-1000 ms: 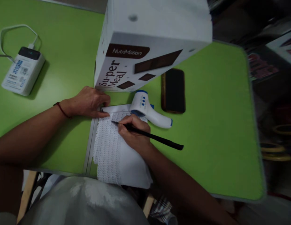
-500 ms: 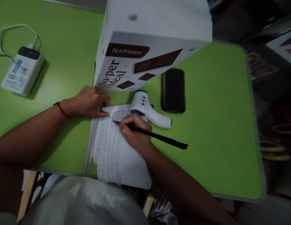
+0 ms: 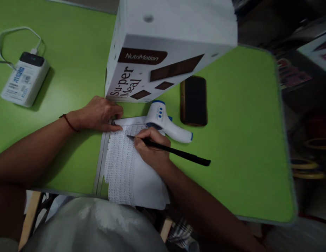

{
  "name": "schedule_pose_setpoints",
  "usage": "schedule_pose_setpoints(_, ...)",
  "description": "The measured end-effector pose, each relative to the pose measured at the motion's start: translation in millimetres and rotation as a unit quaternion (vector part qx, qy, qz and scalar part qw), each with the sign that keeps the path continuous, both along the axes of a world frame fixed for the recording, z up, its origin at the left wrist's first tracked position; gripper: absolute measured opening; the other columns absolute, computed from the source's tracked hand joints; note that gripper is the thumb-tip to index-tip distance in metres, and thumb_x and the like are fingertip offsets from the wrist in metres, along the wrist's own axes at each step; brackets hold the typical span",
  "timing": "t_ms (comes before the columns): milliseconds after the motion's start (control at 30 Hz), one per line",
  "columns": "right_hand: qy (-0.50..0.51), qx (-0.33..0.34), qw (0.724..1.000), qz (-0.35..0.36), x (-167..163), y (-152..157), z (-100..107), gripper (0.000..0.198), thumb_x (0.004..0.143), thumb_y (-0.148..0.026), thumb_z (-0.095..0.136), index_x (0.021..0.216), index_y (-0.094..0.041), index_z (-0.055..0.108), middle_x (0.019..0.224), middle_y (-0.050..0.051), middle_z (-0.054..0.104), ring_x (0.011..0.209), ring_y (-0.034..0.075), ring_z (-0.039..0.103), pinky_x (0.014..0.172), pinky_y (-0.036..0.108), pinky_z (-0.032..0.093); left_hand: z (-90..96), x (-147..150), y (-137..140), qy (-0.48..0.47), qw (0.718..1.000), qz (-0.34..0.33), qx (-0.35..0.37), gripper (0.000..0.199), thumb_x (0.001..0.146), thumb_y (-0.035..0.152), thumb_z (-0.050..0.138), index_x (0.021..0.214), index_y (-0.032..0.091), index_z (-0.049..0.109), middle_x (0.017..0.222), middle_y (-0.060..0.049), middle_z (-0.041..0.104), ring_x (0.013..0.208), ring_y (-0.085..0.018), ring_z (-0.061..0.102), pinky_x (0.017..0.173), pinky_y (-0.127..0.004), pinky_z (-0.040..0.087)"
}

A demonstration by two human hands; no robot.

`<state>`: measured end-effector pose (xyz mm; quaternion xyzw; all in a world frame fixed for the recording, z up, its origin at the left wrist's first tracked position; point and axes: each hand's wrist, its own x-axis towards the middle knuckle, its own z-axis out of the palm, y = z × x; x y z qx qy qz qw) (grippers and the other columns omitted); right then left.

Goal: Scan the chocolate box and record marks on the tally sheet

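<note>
My right hand [image 3: 152, 147] is closed round a black pen [image 3: 182, 154], its tip on a sheet of paper [image 3: 147, 182] filled on the left with rows of small handwriting. The paper's lower end hangs over the table's near edge. My left hand [image 3: 98, 113] lies at the sheet's upper left corner, thumb resting on the paper and fingers loosely bent, with a gap between thumb and forefinger. Just beyond the right hand, a white and blue infrared thermometer [image 3: 169, 124] lies across the paper's top.
A large white NutriMotion box [image 3: 176, 28] stands behind the paper. Right of it lies a dark phone [image 3: 194, 101]. A white power bank [image 3: 26, 80] with cables sits at the left on the green table [image 3: 247, 150].
</note>
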<state>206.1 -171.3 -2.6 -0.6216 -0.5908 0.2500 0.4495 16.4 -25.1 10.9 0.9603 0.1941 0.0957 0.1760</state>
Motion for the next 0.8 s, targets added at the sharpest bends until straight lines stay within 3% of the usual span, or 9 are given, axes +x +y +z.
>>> schedule_pose_setpoints(333,-0.004,0.003,1.000,-0.018,1.9,0.2,0.1,0.013,0.070,-0.017,0.058,0.062,-0.025,0.052,0.053,-0.007,0.055,0.048,0.011,0.049,0.048,0.026,0.041,-0.7,-0.2,-0.1,0.001,1.000,0.004,0.001,0.033,0.083,0.051,0.068,0.087,0.019,0.069,0.075,-0.002,0.071,0.061,-0.015,0.056,0.056,-0.027,0.029)
schedule_pose_setpoints(800,0.004,-0.017,0.999,0.032,-0.3,0.6,3.6,0.009,0.072,-0.022,0.059,0.063,-0.025,0.058,0.053,-0.007,0.060,0.047,0.011,0.053,0.047,0.025,0.043,0.2,-0.2,0.0,-0.005,1.000,0.002,-0.001,0.031,0.084,0.050,0.066,0.086,0.019,0.068,0.072,-0.002,0.068,0.060,-0.015,0.055,0.056,-0.028,0.029)
